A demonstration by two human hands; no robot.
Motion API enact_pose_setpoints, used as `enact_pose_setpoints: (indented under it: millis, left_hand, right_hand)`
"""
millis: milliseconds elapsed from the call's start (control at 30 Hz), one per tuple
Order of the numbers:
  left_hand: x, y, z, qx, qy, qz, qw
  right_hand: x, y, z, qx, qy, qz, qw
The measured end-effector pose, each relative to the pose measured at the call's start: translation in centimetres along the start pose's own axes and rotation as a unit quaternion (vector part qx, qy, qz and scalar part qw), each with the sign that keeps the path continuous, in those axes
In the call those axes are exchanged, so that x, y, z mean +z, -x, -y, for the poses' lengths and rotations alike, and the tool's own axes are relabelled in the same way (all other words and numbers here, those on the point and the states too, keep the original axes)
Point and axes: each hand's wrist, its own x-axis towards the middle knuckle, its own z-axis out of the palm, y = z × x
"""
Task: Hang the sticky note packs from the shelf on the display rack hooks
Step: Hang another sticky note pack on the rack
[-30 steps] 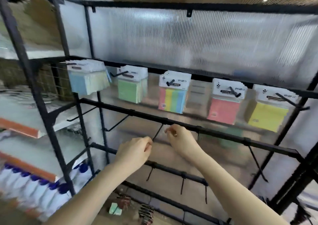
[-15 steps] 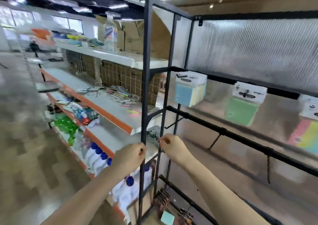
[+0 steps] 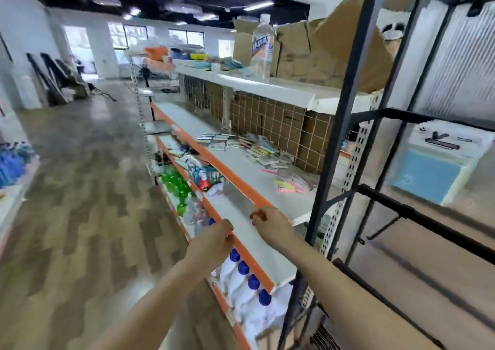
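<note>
Loose sticky note packs (image 3: 257, 150) lie scattered on the white shelf (image 3: 241, 172) with an orange front edge, against its brown grid back. The black display rack (image 3: 345, 124) stands at the right; a blue pack (image 3: 431, 172) hangs on its top left hook, and an empty hook (image 3: 383, 227) juts from the bar below. My left hand (image 3: 214, 239) and right hand (image 3: 270, 223) hover side by side in front of the shelf's near end, fingers curled, holding nothing I can see.
A clear bottle (image 3: 262, 46) and cardboard boxes (image 3: 316, 52) stand on the upper shelf. Blue-capped white bottles (image 3: 246, 277) and green spray bottles (image 3: 176, 189) fill the lower shelves. The wood-pattern aisle floor (image 3: 80, 202) stretches off to the left.
The view has swung left from the rack's hanging packs to the shelf aisle. Both hands left the rack's bar and hook and now hover before the shelf.
</note>
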Motion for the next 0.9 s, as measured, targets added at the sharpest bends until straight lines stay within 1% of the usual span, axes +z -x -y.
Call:
enact_pose_setpoints:
  millis: [133,300,433,700,900]
  left_hand:
    - [-0.4,-4.7,3.0,-0.024,-0.005,-0.008,1.000]
    - [-1.4,-11.9,5.8,-0.040,-0.031,-0.001,0.999]
    - [-1.9,-17.3,7.7,-0.054,-0.021,-0.020,0.998]
    - [-1.7,-24.9,11.4,-0.075,-0.025,-0.021,0.997]
    - [-1.5,-30.9,15.1,-0.075,-0.023,-0.003,0.997]
  right_hand:
    - [2.5,-6.0,0.2,-0.015,-0.001,0.009,1.000]
    - [4.7,-14.7,0.7,0.002,-0.022,0.006,1.000]
    - [6.4,-20.7,1.5,0.015,-0.039,0.008,0.999]
    - [9.7,-28.3,2.2,0.021,-0.036,0.038,0.998]
    - [11.7,-34.7,2.5,0.026,-0.027,0.034,0.999]
